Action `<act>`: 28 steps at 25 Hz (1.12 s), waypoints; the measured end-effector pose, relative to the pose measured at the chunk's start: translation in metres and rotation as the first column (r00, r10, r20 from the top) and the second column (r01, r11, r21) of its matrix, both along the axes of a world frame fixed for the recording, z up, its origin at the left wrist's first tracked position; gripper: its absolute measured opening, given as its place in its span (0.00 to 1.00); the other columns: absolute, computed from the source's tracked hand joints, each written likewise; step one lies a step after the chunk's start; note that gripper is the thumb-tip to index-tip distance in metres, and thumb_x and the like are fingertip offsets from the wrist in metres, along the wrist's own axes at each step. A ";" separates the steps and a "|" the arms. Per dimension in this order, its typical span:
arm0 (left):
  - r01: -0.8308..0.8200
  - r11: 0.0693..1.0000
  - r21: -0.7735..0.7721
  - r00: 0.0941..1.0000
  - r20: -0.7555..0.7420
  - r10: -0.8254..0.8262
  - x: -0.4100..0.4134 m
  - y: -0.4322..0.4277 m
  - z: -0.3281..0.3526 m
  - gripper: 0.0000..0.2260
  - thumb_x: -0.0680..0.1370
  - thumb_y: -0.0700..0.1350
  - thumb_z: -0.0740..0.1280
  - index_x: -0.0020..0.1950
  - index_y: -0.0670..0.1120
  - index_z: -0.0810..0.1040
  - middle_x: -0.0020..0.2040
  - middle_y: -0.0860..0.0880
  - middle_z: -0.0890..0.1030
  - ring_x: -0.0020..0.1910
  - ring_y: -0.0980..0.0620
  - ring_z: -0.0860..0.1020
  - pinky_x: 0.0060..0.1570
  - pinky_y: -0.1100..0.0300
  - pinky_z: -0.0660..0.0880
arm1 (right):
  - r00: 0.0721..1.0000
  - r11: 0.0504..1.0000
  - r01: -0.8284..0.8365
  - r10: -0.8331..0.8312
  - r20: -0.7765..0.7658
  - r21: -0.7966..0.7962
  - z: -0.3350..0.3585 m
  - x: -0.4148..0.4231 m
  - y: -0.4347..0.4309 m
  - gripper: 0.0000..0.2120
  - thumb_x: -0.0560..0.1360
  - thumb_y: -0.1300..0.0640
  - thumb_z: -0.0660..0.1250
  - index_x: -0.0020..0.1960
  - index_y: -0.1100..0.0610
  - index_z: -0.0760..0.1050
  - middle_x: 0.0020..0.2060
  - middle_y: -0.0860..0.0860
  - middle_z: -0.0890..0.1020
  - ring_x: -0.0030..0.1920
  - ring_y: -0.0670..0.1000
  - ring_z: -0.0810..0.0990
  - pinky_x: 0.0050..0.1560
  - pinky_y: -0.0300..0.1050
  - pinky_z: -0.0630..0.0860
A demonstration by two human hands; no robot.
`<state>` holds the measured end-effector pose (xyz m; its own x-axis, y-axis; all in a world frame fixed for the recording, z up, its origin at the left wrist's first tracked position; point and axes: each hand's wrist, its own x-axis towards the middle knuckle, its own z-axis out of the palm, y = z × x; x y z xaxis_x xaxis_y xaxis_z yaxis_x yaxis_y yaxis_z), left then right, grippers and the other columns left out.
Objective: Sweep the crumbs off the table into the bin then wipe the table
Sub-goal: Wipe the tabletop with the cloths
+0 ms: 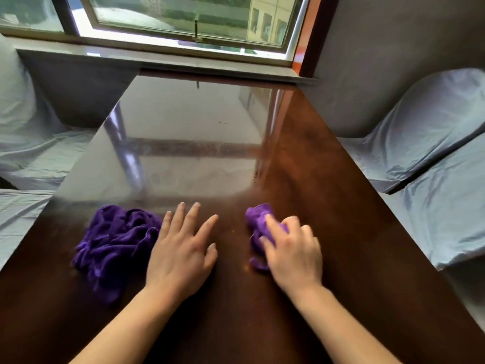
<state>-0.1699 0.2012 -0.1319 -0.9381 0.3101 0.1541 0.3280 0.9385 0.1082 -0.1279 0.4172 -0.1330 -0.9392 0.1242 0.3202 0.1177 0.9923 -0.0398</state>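
Observation:
A glossy dark brown table fills the view. My right hand presses a small bunched purple cloth onto the tabletop near the front, its fingers curled over it. My left hand lies flat on the table with fingers spread, holding nothing. A larger crumpled purple cloth lies just left of that hand, touching its edge. Fine dusty specks show across the middle of the table. No bin is in view.
Seats under pale blue-grey covers stand on the right and on the left. A window with a sill runs along the table's far end. A small dark mark sits on the far part of the tabletop.

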 end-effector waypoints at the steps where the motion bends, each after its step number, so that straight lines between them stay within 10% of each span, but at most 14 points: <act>1: -0.034 0.999 0.015 0.998 0.052 0.033 -0.010 0.012 -0.002 0.26 0.76 0.60 0.53 0.75 0.59 0.60 0.79 0.45 0.57 0.79 0.42 0.50 0.77 0.42 0.47 | 0.993 0.993 -0.114 0.114 -0.008 0.015 -0.007 0.013 -0.010 0.22 0.74 0.40 0.64 0.67 0.45 0.73 0.49 0.52 0.76 0.42 0.58 0.74 0.37 0.53 0.74; 4: -0.145 0.989 0.010 0.983 0.112 0.143 -0.028 0.022 -0.018 0.27 0.76 0.65 0.45 0.76 0.63 0.51 0.80 0.49 0.52 0.79 0.45 0.43 0.76 0.41 0.39 | 0.970 0.966 -0.237 0.241 -0.030 0.100 -0.008 0.014 0.032 0.23 0.73 0.39 0.63 0.66 0.45 0.74 0.46 0.52 0.77 0.39 0.58 0.75 0.33 0.53 0.74; 9: -0.209 0.976 0.056 0.974 0.097 0.203 -0.028 0.022 -0.024 0.28 0.74 0.67 0.44 0.74 0.66 0.51 0.79 0.51 0.55 0.79 0.46 0.43 0.75 0.40 0.37 | 0.955 0.955 0.296 -0.296 -0.017 0.019 0.005 -0.064 0.121 0.18 0.76 0.45 0.67 0.61 0.54 0.78 0.51 0.57 0.77 0.49 0.62 0.76 0.45 0.52 0.74; 14: -0.205 0.978 0.032 0.974 0.104 0.201 -0.029 0.022 -0.025 0.28 0.73 0.68 0.40 0.73 0.69 0.40 0.81 0.50 0.48 0.79 0.47 0.40 0.74 0.41 0.36 | 0.908 0.891 0.410 -0.420 -0.009 -0.192 0.002 -0.157 0.086 0.13 0.79 0.46 0.63 0.59 0.51 0.77 0.56 0.56 0.76 0.53 0.64 0.75 0.53 0.54 0.72; 24: -0.202 0.978 0.048 0.977 0.085 0.198 -0.027 0.025 -0.023 0.28 0.72 0.68 0.42 0.73 0.72 0.43 0.81 0.53 0.49 0.79 0.48 0.43 0.75 0.41 0.40 | 0.930 0.923 -0.365 0.367 -0.007 -0.118 -0.004 -0.083 0.013 0.19 0.72 0.41 0.64 0.62 0.42 0.74 0.48 0.50 0.77 0.41 0.57 0.76 0.36 0.51 0.75; 28: -0.217 0.974 0.060 0.974 0.084 0.212 -0.028 0.025 -0.022 0.28 0.72 0.68 0.43 0.73 0.72 0.45 0.80 0.53 0.51 0.79 0.49 0.45 0.75 0.42 0.41 | 0.985 0.985 -0.167 0.165 -0.043 -0.038 0.011 -0.121 0.079 0.15 0.70 0.42 0.68 0.54 0.47 0.79 0.46 0.52 0.75 0.45 0.58 0.76 0.40 0.50 0.74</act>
<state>-0.1982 0.2263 -0.1543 -0.9914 0.0919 0.0934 0.1084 0.9754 0.1917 -0.2490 0.4963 -0.1220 -0.9347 -0.0185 0.3549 -0.0511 0.9953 -0.0827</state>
